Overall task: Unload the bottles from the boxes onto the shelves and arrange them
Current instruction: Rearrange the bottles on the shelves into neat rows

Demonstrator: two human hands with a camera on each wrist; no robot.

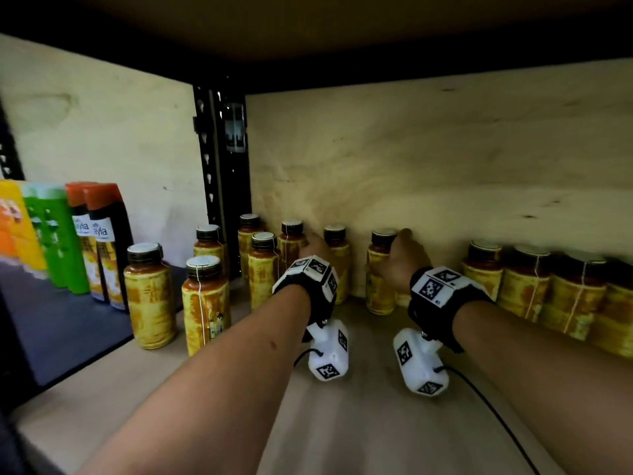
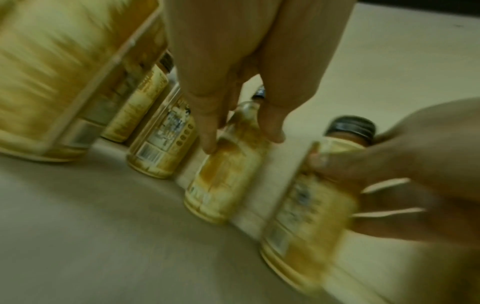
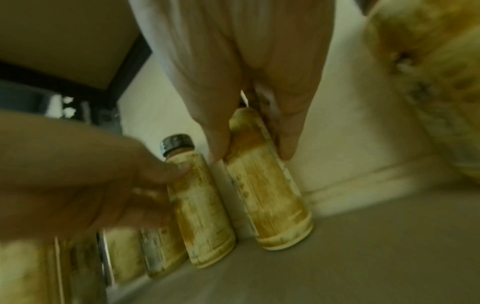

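You are setting bottles against the back wall of the shelf [image 1: 359, 423]. Your left hand [image 1: 317, 250] is wrapping its grip around one bottle [image 1: 337, 258], and your right hand [image 1: 406, 258] is clamping its grip on another bottle [image 1: 378, 279]; both are standing on the pale wooden board, near each other. Next, I judge, you should be sliding them toward the row [image 1: 548, 286] on the right. They are smooth round plastic, yellow-labelled, with dark ribbed caps.
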